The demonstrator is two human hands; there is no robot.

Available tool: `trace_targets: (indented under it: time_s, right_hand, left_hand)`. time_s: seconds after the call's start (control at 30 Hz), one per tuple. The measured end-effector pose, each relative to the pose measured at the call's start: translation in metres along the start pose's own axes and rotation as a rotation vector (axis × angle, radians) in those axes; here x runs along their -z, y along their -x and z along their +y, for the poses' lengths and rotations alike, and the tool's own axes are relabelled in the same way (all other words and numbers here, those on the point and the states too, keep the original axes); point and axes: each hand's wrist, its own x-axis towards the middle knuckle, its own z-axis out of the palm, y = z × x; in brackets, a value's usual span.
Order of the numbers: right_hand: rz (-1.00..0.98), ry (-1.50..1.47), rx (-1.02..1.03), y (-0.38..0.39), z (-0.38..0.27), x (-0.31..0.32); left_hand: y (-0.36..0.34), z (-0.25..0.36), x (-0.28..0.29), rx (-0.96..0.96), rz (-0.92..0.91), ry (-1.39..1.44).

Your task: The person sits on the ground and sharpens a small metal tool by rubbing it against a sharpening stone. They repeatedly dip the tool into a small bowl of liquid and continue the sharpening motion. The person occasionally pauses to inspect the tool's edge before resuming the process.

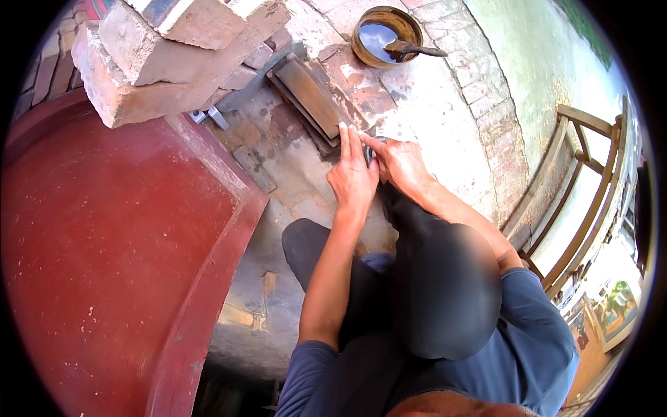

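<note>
Head view: left hand (352,177), fingers extended flat, and right hand (397,163), fingers curled, press together on a small dark object (368,149), mostly hidden between them. Just beyond the grip: sharpening stone (310,97). Further beyond: water bowl (385,35).

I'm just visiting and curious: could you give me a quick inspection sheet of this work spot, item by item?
Surface: rough stone and brick ground, with a red painted step at the left.
Job's things: a long flat brown stone block lies on the ground; a small dark object, mostly hidden, sits between the hands at its near end.
Clutter: stacked bricks; a round metal bowl of water with a tool resting in it.
Hands: left hand flat, fingers stretched; right hand pressed against it.
Cables: nothing seen.
Surroundings: wooden frame at the right.
</note>
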Motion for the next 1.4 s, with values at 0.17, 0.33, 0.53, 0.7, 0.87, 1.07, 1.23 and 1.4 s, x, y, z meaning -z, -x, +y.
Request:
trace_targets:
  time_s: [0.17,0.33,0.53,0.7,0.87,1.07,1.23,1.4]
  right_hand:
    - [0.038,0.048,0.066,-0.033,-0.006,0.007]
    - [-0.057,0.001,0.014,-0.001,0.003,0.009]
    - [-0.038,0.018,0.048,-0.046,-0.011,0.019]
    - [-0.114,0.089,0.084,-0.005,0.015,0.017]
    - [0.009,0.047,0.098,-0.033,0.007,0.002]
    - [-0.052,0.063,0.063,0.0,-0.004,0.022]
    - [-0.045,-0.014,0.064,-0.035,-0.009,0.021]
    - [-0.058,0.007,0.026,-0.006,-0.001,0.013]
  left_hand:
    - [-0.028,0.002,0.009,0.003,0.073,0.008]
    - [-0.001,0.001,0.002,0.036,-0.069,-0.016]
    - [-0.03,-0.019,0.018,-0.068,0.07,0.1]
    - [0.002,-0.001,0.022,0.046,-0.227,0.051]
    - [-0.028,-0.016,0.021,-0.032,-0.015,0.091]
    - [0.009,0.001,0.018,0.069,-0.219,0.042]
    - [-0.021,-0.017,0.015,-0.02,-0.02,0.108]
    - [0.002,0.001,0.009,0.025,-0.083,-0.034]
